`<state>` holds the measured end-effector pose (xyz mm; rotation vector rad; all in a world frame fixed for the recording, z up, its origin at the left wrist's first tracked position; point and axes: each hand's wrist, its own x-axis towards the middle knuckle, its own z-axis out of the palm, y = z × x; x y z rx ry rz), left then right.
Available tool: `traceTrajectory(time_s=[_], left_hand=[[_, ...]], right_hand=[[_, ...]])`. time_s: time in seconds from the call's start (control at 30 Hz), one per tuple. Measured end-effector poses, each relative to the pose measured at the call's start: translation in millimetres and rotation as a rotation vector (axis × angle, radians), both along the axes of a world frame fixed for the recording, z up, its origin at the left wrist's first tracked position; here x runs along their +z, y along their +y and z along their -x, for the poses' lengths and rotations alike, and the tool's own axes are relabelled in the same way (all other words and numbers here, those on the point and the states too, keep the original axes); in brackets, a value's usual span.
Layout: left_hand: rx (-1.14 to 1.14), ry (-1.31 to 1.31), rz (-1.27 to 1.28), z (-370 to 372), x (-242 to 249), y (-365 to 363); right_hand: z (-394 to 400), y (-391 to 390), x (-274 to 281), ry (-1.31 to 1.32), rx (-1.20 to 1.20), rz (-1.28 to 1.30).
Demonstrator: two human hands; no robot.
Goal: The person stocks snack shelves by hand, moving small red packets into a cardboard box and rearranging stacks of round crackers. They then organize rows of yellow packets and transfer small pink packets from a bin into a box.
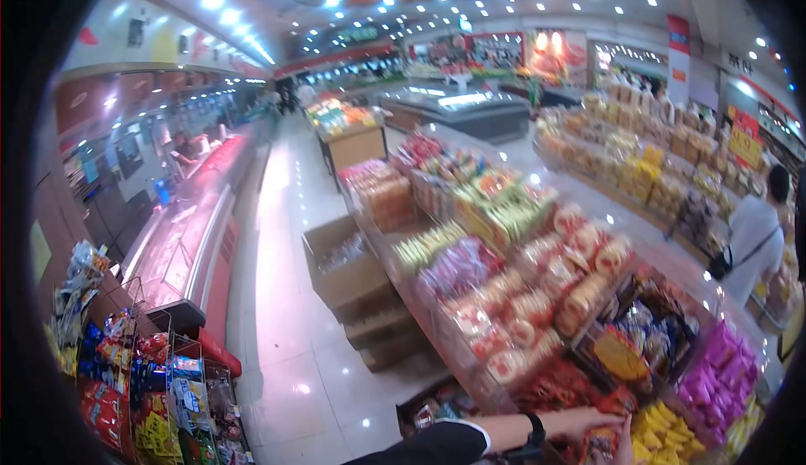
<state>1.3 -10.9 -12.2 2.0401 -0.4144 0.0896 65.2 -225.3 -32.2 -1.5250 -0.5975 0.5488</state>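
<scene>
My left hand (pixel 581 421), below a black sleeve and a dark wristband, reaches in from the bottom edge over the corner of the display stand. Its fingers are closed on a small red snack packet (pixel 599 445). A sliver of my right hand (pixel 625 441) shows at the packet's right side, its fingers upright against it; the rest is cut off by the frame. Red packets (pixel 558 384) lie just beyond my left hand. Yellow packets (pixel 666 434) are to the right, and purple packets (pixel 718 373) lie farther right.
Round packaged cakes (pixel 529 314) fill the stand ahead. Cardboard boxes (pixel 344 268) stand on the tiled floor to its left. A snack rack (pixel 159 389) is at lower left, beside a lit meat counter (pixel 180 230). A person in white (pixel 753 234) stands at right near bagged goods (pixel 638 163).
</scene>
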Motion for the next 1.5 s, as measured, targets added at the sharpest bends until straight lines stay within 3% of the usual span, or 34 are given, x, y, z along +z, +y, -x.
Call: traceTrajectory(time_s=[0.03,0.07,0.13,0.17,0.3,0.4,0.47,0.53,0.57,0.6,0.67,0.7,0.73,0.8,1.03,1.17,1.23,1.33,1.4,1.43,1.5], left_hand=[[-0.029,0.111,-0.021,-8.2,-6.9,-0.5],[0.043,0.103,-0.048,7.4,13.9,-2.6],[0.023,-0.061,0.083,9.9,13.9,-5.6],[0.024,-0.029,0.032,9.5,15.0,-3.3],[-0.027,-0.011,0.015,-1.3,-6.0,0.4],[-0.064,-0.126,0.125,3.0,1.2,-2.4],[-0.040,-0.039,0.136,15.7,26.0,-1.9],[-0.016,0.049,0.146,5.3,12.7,-5.1],[-0.061,0.061,0.137,-18.4,-26.3,-4.7],[-0.102,0.074,0.128,-21.6,-30.4,-4.0],[-0.116,0.189,0.029,-27.2,-39.2,0.4],[-0.121,0.217,0.023,-26.3,-37.6,1.5],[-0.125,0.245,0.016,-26.9,-38.4,1.9],[-0.127,0.143,0.050,-36.1,-59.4,-3.0],[-0.111,0.163,-0.007,-26.0,-42.0,2.2],[-0.185,0.104,-0.014,-31.5,-60.9,1.0],[-0.217,0.083,-0.029,-21.7,-46.2,4.0],[-0.195,0.161,-0.036,-14.9,-20.7,4.3],[-0.162,0.384,0.009,-10.1,-9.1,1.3],[-0.137,0.253,-0.105,-8.1,-14.2,-0.6],[-0.142,0.232,-0.114,-7.7,-13.8,1.3]], right_hand=[[22.6,10.0,52.7,-0.216,0.027,0.118],[28.2,10.4,65.5,-0.230,0.025,0.098],[36.2,11.7,82.4,-0.890,-0.048,0.413],[43.8,17.2,89.7,-0.990,-0.102,0.348],[30.2,-0.2,45.4,-0.707,-0.111,0.361],[41.3,-5.4,47.8,-0.593,-0.231,0.273],[43.6,-5.5,42.9,-0.512,-0.351,0.293],[31.0,-16.5,21.4,0.131,-0.470,-0.196],[33.4,-17.3,22.1,0.054,-0.434,-0.142],[38.1,-16.2,26.6,0.055,-0.449,-0.139],[48.7,-11.9,33.6,-0.615,-0.334,0.441],[33.4,-21.5,9.9,-0.200,-0.313,0.064],[48.3,-12.3,40.8,-0.199,-0.318,0.066],[72.6,-1.0,96.6,-0.823,-0.197,0.359],[53.1,0.4,80.9,-0.898,0.116,0.433],[64.3,13.6,97.2,-0.895,0.051,0.540],[68.5,16.5,98.9,-0.968,0.057,0.606],[54.2,18.7,89.5,-1.112,0.126,0.600],[52.0,24.1,95.1,-1.104,0.175,0.760],[49.0,25.9,89.7,-1.112,0.173,0.726],[47.2,29.3,86.6,-1.137,0.145,0.678]])
